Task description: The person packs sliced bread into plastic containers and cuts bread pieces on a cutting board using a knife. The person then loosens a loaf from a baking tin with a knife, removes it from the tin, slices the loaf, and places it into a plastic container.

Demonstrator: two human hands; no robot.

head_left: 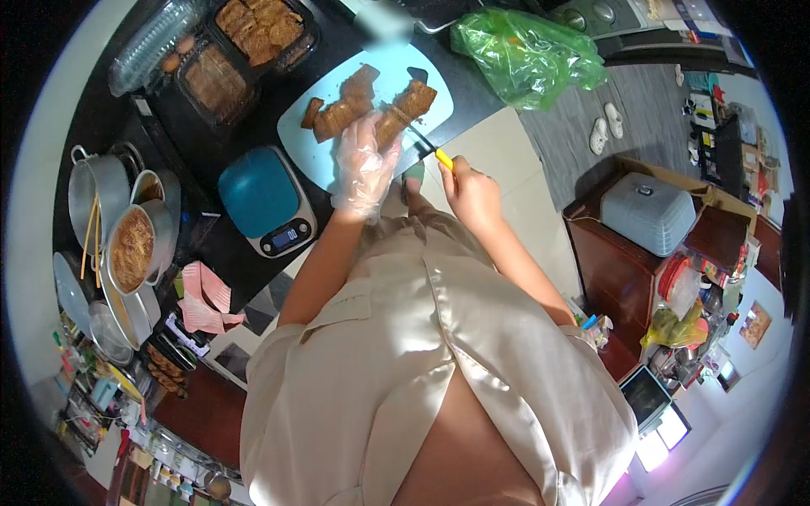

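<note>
Brown cooked pieces (344, 115) lie on a light blue cutting board (305, 156). My left hand (368, 160), in a clear plastic glove, is closed on one brown piece (391, 126) near the board's front edge. My right hand (472, 196) is bare and wrapped round the yellow handle of a knife (444, 159). The knife's dark blade points up and left to the piece by my left hand. Another brown piece (417, 100) lies just beyond it, with crumbs around.
A kitchen scale (266, 198) stands left of the board. Plastic trays with brown pieces (260, 29) are at the back left. A green plastic bag (530, 57) lies at the back right. Metal pots (135, 244) stand at the far left.
</note>
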